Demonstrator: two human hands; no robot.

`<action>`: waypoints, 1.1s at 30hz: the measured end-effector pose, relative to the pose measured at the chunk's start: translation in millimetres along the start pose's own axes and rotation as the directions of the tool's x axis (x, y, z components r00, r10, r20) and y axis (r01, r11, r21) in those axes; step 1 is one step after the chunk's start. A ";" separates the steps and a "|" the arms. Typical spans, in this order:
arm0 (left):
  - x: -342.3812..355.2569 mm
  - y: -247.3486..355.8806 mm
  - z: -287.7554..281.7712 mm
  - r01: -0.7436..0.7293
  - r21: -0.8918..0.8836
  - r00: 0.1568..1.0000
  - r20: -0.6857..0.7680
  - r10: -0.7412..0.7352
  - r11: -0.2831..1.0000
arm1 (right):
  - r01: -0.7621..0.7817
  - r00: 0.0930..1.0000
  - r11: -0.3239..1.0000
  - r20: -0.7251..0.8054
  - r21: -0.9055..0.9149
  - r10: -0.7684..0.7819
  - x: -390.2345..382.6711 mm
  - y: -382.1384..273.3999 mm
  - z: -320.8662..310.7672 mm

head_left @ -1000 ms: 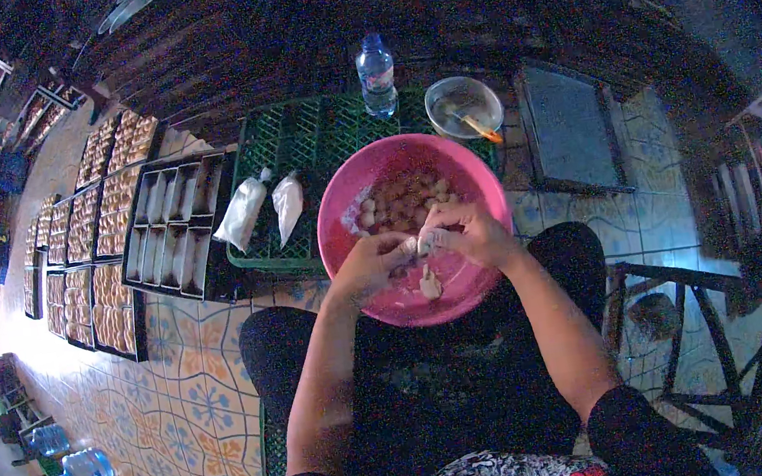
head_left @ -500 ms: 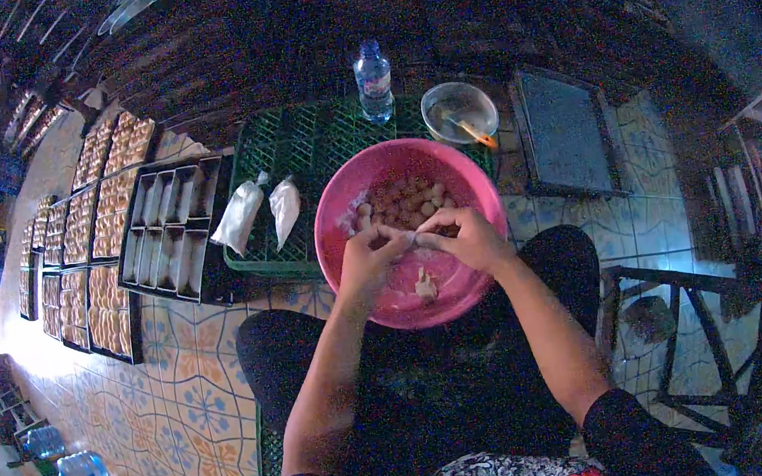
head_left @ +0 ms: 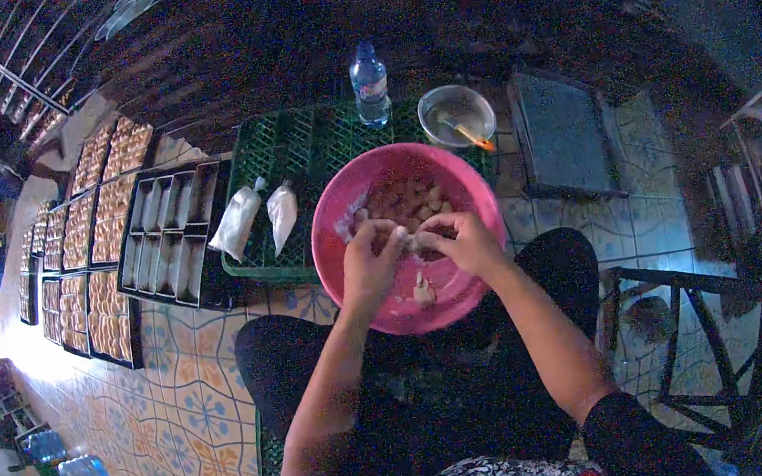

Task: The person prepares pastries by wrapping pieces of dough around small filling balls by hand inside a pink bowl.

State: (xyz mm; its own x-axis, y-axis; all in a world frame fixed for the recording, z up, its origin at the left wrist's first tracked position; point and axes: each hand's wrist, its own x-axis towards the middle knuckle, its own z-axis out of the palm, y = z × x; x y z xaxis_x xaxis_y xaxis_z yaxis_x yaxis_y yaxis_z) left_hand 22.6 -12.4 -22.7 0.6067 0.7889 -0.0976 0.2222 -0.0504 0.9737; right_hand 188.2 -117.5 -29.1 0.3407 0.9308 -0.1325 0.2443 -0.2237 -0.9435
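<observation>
A pink basin sits between my knees, with many small pale dough balls gathered in its far half. Over the middle of it, my left hand and my right hand meet with fingers pinched. Between the fingertips is a small whitish piece of dough, partly hidden by the fingers. A larger dough lump rests on the basin floor nearer to me. White powder dusts the inner left wall.
A green plastic crate carries two bags of white powder, a water bottle and a bowl with an orange-handled tool. Loaf pans and trays of buns lie left; a dark tray lies right.
My fingers have shifted slightly around the small dough piece, and a bit more of it shows between them. The whole view has moved a little; the dough balls look the same.
</observation>
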 end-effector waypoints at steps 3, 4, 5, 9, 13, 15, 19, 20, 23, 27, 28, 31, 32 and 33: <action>-3.5 14.4 -8.5 -0.055 0.026 0.989 0.137 0.050 0.998 | 0.096 0.991 0.986 -0.079 -0.134 -0.108 -0.6 -6.4 0.2; -4.0 8.9 -7.0 -0.050 0.025 0.989 0.137 0.046 0.998 | 0.056 0.997 0.993 -0.053 -0.100 -0.061 -2.4 -9.5 0.3; -2.5 1.5 -6.7 0.048 -0.065 0.993 0.113 -0.041 0.997 | 0.020 0.999 0.998 -0.024 -0.068 -0.022 -2.1 -14.9 1.3; 2.9 -22.1 -8.1 0.164 -0.347 0.986 0.072 -0.148 0.923 | 0.075 0.997 0.993 -0.014 0.096 -0.074 -4.3 -18.7 5.7; 5.5 -24.8 -2.3 0.055 -0.298 0.998 0.024 -0.050 0.953 | 0.222 0.973 0.944 0.001 -0.242 -0.229 -0.8 -15.6 0.8; 1.7 -15.6 -1.6 0.011 -0.164 0.999 -0.030 -0.016 0.986 | 0.194 0.980 0.955 0.008 -0.223 -0.197 -0.5 -14.6 -1.0; -1.8 -8.7 -3.2 -0.110 0.184 0.975 -0.170 0.141 0.977 | 0.186 0.983 0.983 -0.006 -0.003 -0.186 -5.4 -29.5 -3.5; -2.0 -6.8 -3.1 -0.129 0.159 0.974 -0.164 0.155 0.979 | 0.187 0.982 0.982 -0.013 0.017 -0.187 -6.6 -32.3 -3.1; -3.7 1.3 -3.7 -0.146 0.094 0.978 -0.135 0.158 0.985 | 0.035 0.999 0.999 0.042 -0.010 -0.034 -2.6 -32.5 -3.0; -3.7 3.4 -3.6 -0.005 -0.222 0.999 -0.039 -0.003 0.975 | 0.044 0.996 0.988 0.065 0.146 -0.054 2.5 -15.2 -6.9; -2.9 2.8 -3.5 -0.006 -0.222 0.999 -0.040 -0.003 0.975 | 0.092 0.994 0.992 0.051 0.080 -0.097 2.1 -13.5 -7.5; -0.7 -7.1 -7.8 0.210 -0.404 0.977 0.107 -0.182 0.890 | 0.203 0.979 0.979 0.005 -0.008 -0.203 -1.3 -24.2 -1.3; 1.0 -10.1 -9.8 0.257 -0.420 0.963 0.184 -0.195 0.870 | 0.263 0.964 0.964 -0.034 -0.039 -0.264 -2.5 -27.6 -1.3; 2.4 -13.0 -10.2 0.304 -0.432 0.944 0.259 -0.206 0.849 | 0.261 0.964 0.964 -0.037 -0.041 -0.263 -2.8 -26.6 -2.1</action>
State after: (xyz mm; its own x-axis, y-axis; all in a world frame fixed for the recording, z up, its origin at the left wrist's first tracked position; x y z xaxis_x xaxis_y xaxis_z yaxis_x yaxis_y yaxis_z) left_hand 13.4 -3.6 -33.6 0.7245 0.5963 -0.3456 0.0430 0.4613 0.8862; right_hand 182.6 -114.8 -3.0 0.2980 0.9455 0.1315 0.3616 0.0156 -0.9322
